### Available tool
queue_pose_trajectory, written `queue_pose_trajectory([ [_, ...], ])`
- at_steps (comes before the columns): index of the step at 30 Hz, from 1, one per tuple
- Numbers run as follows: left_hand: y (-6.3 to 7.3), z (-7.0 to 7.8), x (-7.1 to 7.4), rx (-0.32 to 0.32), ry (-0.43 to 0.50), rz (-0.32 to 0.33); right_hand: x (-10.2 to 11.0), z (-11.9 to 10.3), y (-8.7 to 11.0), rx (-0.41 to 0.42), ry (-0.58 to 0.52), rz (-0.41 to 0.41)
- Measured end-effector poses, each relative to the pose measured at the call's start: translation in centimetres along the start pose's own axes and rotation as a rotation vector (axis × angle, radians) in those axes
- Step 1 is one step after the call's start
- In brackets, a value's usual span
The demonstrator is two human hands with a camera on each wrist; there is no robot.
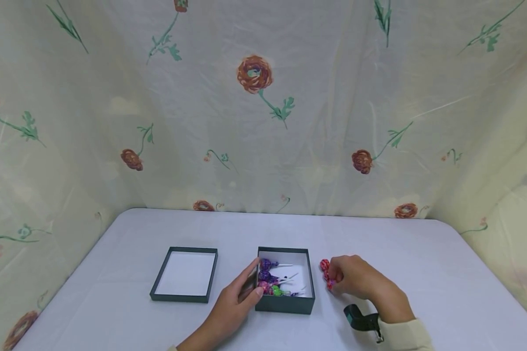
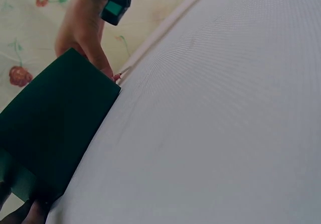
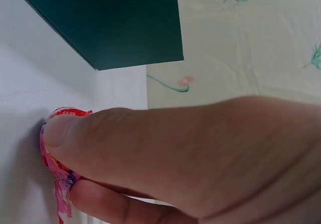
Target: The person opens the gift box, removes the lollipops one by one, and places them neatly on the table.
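Observation:
An open green box (image 1: 285, 304) with a white inside holds several wrapped lollipops, purple ones (image 1: 268, 276) along its left side and a green one (image 1: 275, 290) near the front. My left hand (image 1: 233, 301) rests against the box's left side, fingers fairly straight, thumb at the near left corner. Right of the box, my right hand (image 1: 355, 278) pinches a red and pink wrapped lollipop (image 3: 64, 176) close to the tabletop; the thumb covers part of it. Another red lollipop (image 1: 324, 264) shows just beyond those fingers. Their sticks are mostly hidden.
The box's lid (image 1: 184, 274) lies inside up at the left on the white tabletop (image 1: 127, 273). A black wrist device (image 1: 361, 319) sits by the right sleeve. Flower-print curtain (image 1: 307, 146) hangs behind and at both sides of the table.

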State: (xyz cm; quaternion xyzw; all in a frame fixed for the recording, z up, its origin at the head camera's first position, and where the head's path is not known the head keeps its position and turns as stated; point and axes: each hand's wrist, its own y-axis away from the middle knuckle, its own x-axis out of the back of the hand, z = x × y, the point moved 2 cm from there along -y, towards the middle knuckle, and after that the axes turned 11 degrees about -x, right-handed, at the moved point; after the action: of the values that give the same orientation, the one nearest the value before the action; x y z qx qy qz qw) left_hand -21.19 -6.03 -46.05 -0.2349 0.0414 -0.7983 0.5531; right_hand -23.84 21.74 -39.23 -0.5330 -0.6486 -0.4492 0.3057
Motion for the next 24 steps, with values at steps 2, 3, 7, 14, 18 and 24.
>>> queue_pose_trajectory([
  [2, 0.01, 0.05, -0.02, -0.009, 0.006, 0.001, -0.07, -0.01, -0.02, -0.002, 0.007, 0.001],
  [3, 0.03, 0.06, -0.03, -0.016, 0.009, 0.001, -0.11, -0.01, -0.05, -0.004, 0.011, 0.002],
  [7, 0.04, 0.11, -0.05, -0.047, 0.024, 0.003, -0.22, -0.02, -0.16, -0.005, 0.014, 0.007],
  [14, -0.02, 0.08, -0.02, -0.037, 0.015, 0.007, -0.18, -0.09, -0.13, -0.001, 0.012, 0.013],
  [18, 0.02, 0.13, -0.07, -0.035, 0.014, 0.008, -0.04, -0.13, 0.05, -0.001, 0.007, 0.008],
  [24, 0.11, 0.05, -0.08, -0.051, 0.024, 0.017, 0.24, -0.17, 0.29, -0.012, -0.004, -0.007],
])
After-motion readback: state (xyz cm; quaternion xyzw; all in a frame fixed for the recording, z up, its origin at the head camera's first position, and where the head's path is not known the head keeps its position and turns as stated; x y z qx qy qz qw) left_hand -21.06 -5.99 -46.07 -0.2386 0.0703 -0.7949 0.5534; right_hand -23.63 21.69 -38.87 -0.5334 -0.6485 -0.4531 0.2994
